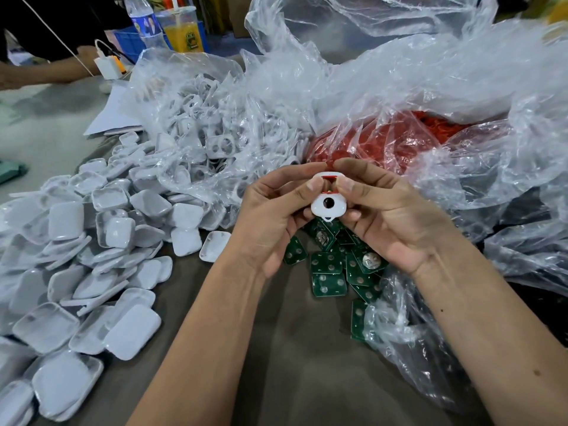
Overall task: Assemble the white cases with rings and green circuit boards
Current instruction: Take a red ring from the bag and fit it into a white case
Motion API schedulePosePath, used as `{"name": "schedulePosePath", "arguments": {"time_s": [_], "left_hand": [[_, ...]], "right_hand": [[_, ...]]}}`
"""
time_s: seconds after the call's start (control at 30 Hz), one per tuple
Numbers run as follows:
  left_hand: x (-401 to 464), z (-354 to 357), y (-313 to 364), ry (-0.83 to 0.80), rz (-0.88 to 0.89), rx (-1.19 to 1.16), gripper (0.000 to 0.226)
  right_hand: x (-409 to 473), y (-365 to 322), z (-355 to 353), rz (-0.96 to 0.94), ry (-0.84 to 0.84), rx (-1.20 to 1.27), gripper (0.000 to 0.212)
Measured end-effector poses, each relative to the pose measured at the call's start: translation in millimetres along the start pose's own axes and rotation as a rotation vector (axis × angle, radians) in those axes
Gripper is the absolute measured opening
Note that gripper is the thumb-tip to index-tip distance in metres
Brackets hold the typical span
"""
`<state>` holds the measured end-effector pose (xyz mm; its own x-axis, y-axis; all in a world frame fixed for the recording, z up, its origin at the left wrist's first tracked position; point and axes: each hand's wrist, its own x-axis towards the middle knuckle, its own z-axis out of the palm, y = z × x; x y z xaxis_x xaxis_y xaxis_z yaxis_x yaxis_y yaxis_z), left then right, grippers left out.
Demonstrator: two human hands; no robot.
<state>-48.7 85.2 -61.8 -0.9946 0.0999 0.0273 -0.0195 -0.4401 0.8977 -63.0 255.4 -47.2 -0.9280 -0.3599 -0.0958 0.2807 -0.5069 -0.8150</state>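
Both hands are up over the middle of the tabletop point(301, 348), sharing one white case point(327, 202) between them: the left hand point(270, 219) has its thumb pressed on the case's upper left and its fingers curled behind it, and the right hand point(387, 216) pinches the other side the same way, thumb in front, fingers tucked under. A red ring point(330, 178) shows in the case's top opening, between the two thumbnails, and a round dark hole sits in the lower half. Right beneath the hands lies a scatter of green circuit boards point(327, 267), some spilling from a crumpled clear bag point(396, 327) at the right. Behind the hands a big clear plastic bag point(461, 96) lies open with a mass of red rings point(430, 127) inside it. To its left another clear bag point(196, 96) holds white case pieces with round holes point(215, 142). A loose heap of white case shells point(92, 241) spreads across the left of the tabletop. At the far edge stand a water bottle point(144, 23) and a cup of orange drink point(184, 32), with a white charger point(107, 66) just beside them.
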Motion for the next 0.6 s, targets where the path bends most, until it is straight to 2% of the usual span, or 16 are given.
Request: {"name": "schedulePosePath", "arguments": {"time_s": [0.2,0.4,0.6], "left_hand": [[0.5,-0.2,-6.6,-0.057,0.074,0.142,0.032],[-0.8,2.1,-6.6,0.002,0.1,0.23,0.032],[-0.2,1.8,-4.7,0.11,0.127,0.293,0.034]], "right_hand": [[-1.1,-0.1,-0.5,-0.003,-0.002,-0.024,0.017],[-2.0,-2.2,-3.8,-0.038,0.005,-0.11,0.023],[0.8,6.7,1.2,-0.174,0.175,-0.331,0.027]]}}
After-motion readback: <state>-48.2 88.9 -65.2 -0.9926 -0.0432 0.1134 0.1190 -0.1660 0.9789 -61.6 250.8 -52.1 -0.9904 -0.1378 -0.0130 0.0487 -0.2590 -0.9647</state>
